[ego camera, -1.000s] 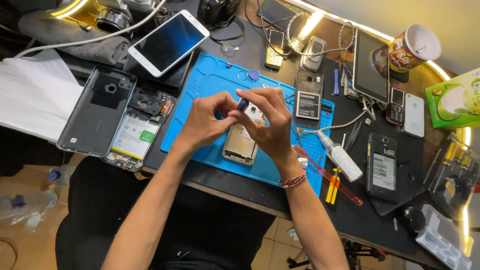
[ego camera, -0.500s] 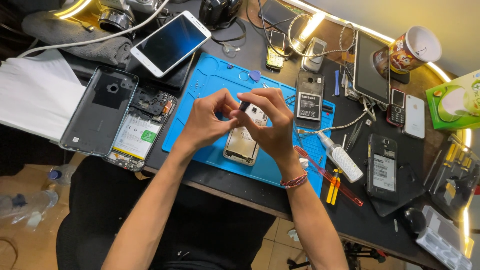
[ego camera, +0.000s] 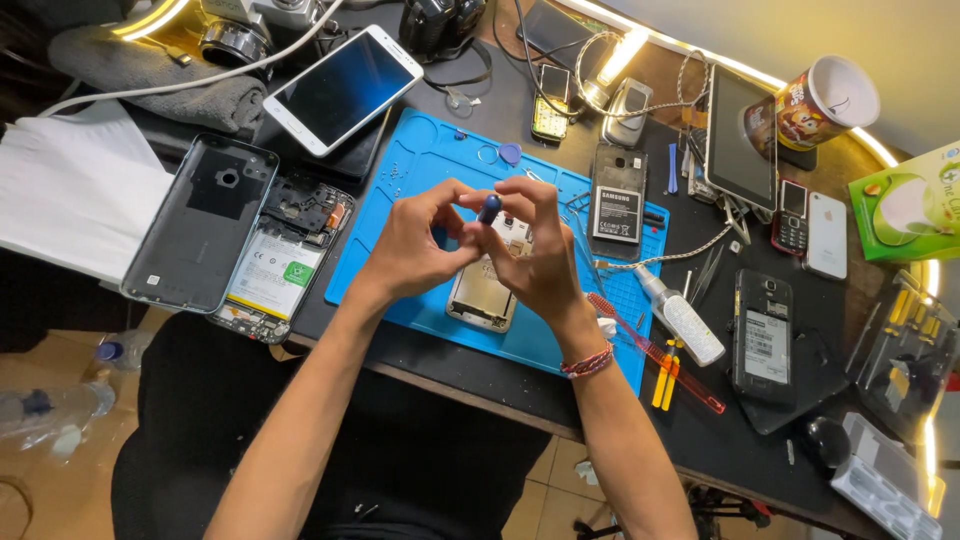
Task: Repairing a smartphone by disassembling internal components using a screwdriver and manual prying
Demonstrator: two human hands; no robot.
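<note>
My left hand (ego camera: 415,245) and my right hand (ego camera: 540,255) meet above a blue work mat (ego camera: 420,180). Together their fingertips pinch a small dark blue screwdriver handle (ego camera: 490,208), held upright. Directly below the hands lies an opened gold-coloured phone (ego camera: 480,300) on the mat, partly hidden by my fingers. A braided bracelet (ego camera: 588,362) sits on my right wrist.
Left of the mat lie a dark phone back cover (ego camera: 200,225) and an opened phone with its battery showing (ego camera: 280,260). A white phone (ego camera: 345,88) lies face up behind. To the right are a black battery-side phone (ego camera: 618,205), a white bottle (ego camera: 685,322), a tablet (ego camera: 742,125), a cup (ego camera: 820,100) and more phones.
Both hands have stayed over the gold phone; the fingers have shifted slightly on the blue handle, which now stands a little higher between the fingertips.
</note>
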